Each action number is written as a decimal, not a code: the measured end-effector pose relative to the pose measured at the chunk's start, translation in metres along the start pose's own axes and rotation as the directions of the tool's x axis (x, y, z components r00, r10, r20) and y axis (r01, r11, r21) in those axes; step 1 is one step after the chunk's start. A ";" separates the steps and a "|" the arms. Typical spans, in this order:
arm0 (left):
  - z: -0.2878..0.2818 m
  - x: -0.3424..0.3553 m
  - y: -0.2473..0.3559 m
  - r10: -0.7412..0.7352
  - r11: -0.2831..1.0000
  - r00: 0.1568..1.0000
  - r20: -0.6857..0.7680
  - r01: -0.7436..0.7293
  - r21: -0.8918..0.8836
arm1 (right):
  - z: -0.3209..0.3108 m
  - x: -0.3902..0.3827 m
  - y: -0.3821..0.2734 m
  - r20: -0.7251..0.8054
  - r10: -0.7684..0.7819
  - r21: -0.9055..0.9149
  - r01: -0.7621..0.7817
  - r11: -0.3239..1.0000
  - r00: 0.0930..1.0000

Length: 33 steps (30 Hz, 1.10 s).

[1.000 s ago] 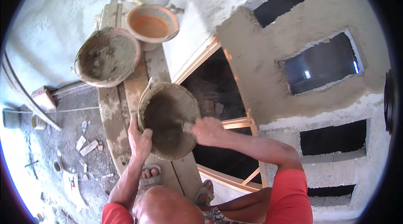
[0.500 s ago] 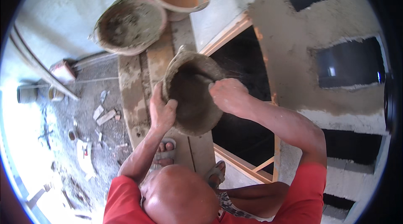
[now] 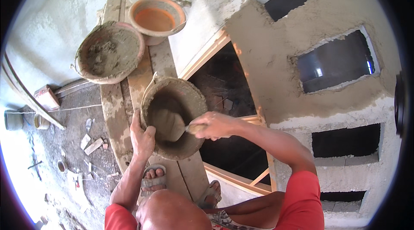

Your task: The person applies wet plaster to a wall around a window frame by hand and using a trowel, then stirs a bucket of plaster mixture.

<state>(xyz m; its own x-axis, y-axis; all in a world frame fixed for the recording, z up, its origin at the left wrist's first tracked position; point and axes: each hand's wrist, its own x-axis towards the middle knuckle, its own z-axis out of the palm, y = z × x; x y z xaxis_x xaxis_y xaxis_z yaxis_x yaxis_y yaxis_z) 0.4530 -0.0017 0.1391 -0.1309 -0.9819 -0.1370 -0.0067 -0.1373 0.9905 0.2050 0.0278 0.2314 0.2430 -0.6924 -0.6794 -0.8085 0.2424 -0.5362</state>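
A mortar-crusted bucket [image 3: 199,97] stands on the planks, its mouth facing me. My left hand [image 3: 143,138] is closed over its left rim, the thumb on the inner side. In my right hand [image 3: 215,125] is a trowel [image 3: 174,127], held by its short handle at the right rim. The trowel's blade lies inside the bucket and is coated grey. Wet grey mortar coats the bucket's inside; how deep it lies cannot be told in the shadow.
Ahead on the planks [image 3: 113,113] stand a tub of mortar [image 3: 129,74] and an orange-lined basin [image 3: 183,20]. A wood-framed dark opening [image 3: 228,83] lies to the right, beside a wall [image 3: 276,53] with several rectangular holes. Rubble [image 3: 93,146] lies on the floor at left.
The trowel's blade and handle now show, with the blade across the bucket's inside. My left hand keeps its hold on the rim. The whole view has shifted.
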 end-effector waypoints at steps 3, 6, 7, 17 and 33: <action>-0.006 0.001 -0.004 0.001 1.000 1.000 -0.021 -0.001 0.007 | -0.001 -0.013 -0.003 -0.255 -0.144 -0.438 0.019 0.899 0.956; -0.010 0.004 -0.016 0.020 0.998 0.999 -0.046 -0.017 0.063 | 0.006 -0.013 -0.010 -0.388 -0.068 -0.592 -0.192 0.783 0.919; -0.008 0.005 -0.019 0.041 0.997 0.998 -0.053 -0.037 0.070 | 0.020 -0.003 0.001 -0.376 -0.088 -0.627 -0.183 0.757 0.923; -0.006 0.002 0.000 -0.028 1.000 0.999 0.038 0.027 0.007 | 0.063 -0.020 0.002 -0.098 -0.108 -0.667 0.015 0.745 0.989; -0.001 -0.003 -0.007 0.020 0.989 1.000 0.008 -0.021 0.145 | 0.043 -0.018 -0.023 -0.026 0.021 -0.493 -0.031 0.870 0.999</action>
<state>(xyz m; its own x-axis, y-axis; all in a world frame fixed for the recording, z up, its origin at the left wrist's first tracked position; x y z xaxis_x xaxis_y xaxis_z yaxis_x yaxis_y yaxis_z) 0.4545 0.0022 0.1327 -0.1393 -0.9833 -0.1171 -0.1478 -0.0963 0.9843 0.2422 0.0640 0.2346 0.2115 -0.7046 -0.6774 -0.9748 -0.1021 -0.1982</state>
